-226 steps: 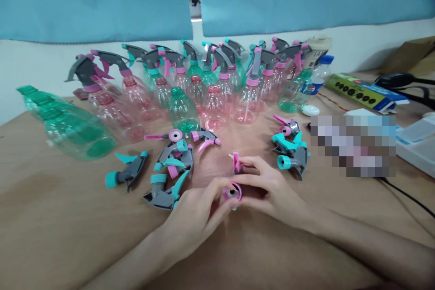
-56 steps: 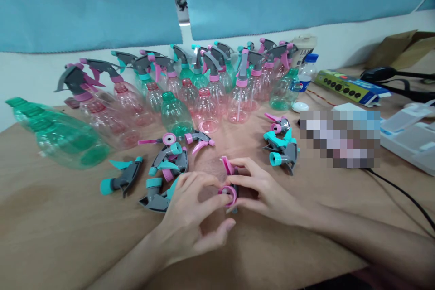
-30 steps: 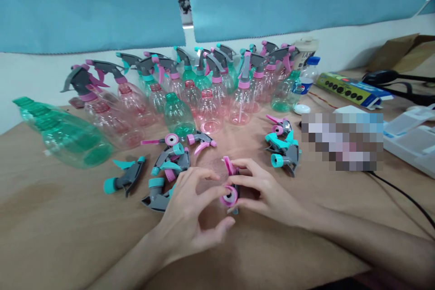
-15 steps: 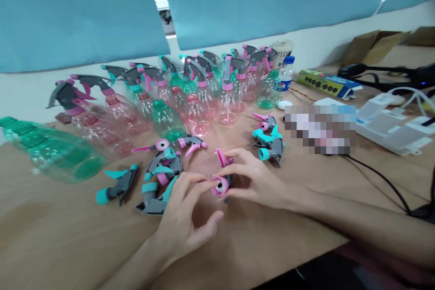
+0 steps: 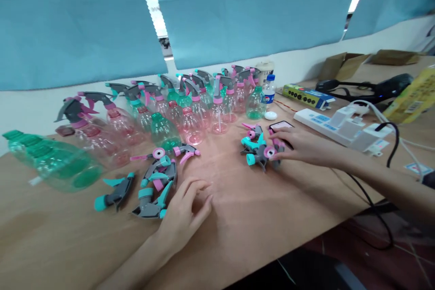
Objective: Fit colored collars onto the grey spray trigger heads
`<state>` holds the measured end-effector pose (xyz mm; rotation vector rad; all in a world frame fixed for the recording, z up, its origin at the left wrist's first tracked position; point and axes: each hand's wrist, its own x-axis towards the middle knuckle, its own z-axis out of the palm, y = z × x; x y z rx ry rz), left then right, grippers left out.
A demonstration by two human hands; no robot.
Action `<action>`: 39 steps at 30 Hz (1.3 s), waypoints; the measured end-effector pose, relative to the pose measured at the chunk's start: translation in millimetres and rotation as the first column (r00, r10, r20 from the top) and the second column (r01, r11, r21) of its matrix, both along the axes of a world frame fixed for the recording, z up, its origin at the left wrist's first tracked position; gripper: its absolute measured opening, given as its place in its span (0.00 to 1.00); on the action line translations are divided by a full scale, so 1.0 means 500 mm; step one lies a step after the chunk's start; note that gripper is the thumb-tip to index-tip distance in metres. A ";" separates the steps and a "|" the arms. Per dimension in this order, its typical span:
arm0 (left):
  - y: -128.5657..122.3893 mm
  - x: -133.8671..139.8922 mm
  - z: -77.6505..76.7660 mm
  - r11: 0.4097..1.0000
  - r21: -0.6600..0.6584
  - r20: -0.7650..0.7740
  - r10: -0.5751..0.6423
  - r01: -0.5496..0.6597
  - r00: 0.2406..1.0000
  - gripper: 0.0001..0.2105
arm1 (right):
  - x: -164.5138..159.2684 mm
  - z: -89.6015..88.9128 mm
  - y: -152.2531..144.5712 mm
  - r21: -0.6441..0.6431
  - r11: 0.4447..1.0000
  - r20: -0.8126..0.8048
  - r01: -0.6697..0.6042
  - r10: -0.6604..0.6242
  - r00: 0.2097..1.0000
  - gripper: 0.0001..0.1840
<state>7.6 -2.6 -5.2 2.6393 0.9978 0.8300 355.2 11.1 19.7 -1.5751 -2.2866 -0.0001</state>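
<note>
My right hand [image 5: 295, 147] is at the right side of the table, its fingers closed around a pink and grey spray trigger head [image 5: 270, 152]. That head is right beside a small heap of others, among them a turquoise and grey trigger head [image 5: 255, 159]. My left hand [image 5: 181, 210] rests nearer the front, fingers loosely curved and thumb apart, with nothing in it. Close to its left lies a turquoise and grey trigger head [image 5: 149, 204], part of a pile of several. Another turquoise trigger head [image 5: 116, 192] lies farther left.
Pink and green spray bottles stand along the back, many with trigger heads; a clear pink bottle [image 5: 192, 129] has none. Green bottles [image 5: 57, 163] lie at the left. A phone [image 5: 281, 125], power strip [image 5: 316, 120], cables and a Pepsi bottle [image 5: 269, 93] are at the right.
My right hand has carried the pink trigger head rightward from the middle to the right-hand heap. My left hand has let go of it and stays near its place. The view has shifted a little.
</note>
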 end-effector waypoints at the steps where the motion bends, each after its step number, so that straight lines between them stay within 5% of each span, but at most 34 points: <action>1: 0.001 0.000 -0.002 1.000 -0.007 -0.003 0.005 -0.005 1.000 0.08 | -0.006 -0.011 -0.006 0.038 0.999 -0.024 0.028 -0.027 0.999 0.30; 6: 0.005 -0.004 -0.008 0.999 -0.040 -0.013 0.027 -0.027 1.000 0.08 | -0.069 -0.059 -0.011 0.063 0.996 -0.007 -0.058 0.059 0.998 0.36; 15: -0.025 -0.038 -0.006 0.998 -0.039 -0.059 -0.050 0.048 0.997 0.07 | -0.078 -0.096 -0.001 0.132 0.991 0.199 0.009 -0.036 0.979 0.23; 24: -0.042 -0.076 0.000 0.999 0.033 -0.049 -0.016 0.018 0.999 0.07 | -0.054 -0.075 -0.054 0.170 0.983 0.070 0.064 -0.077 0.995 0.23; 29: -0.035 -0.070 -0.002 0.999 0.032 -0.047 -0.025 0.026 0.999 0.07 | -0.038 -0.083 -0.080 0.084 0.991 0.090 0.101 -0.109 0.990 0.23; 39: -0.044 -0.074 0.011 0.994 0.109 -0.062 0.007 0.000 0.998 0.08 | -0.061 -0.129 -0.009 0.106 0.990 -0.070 0.095 -0.088 0.994 0.25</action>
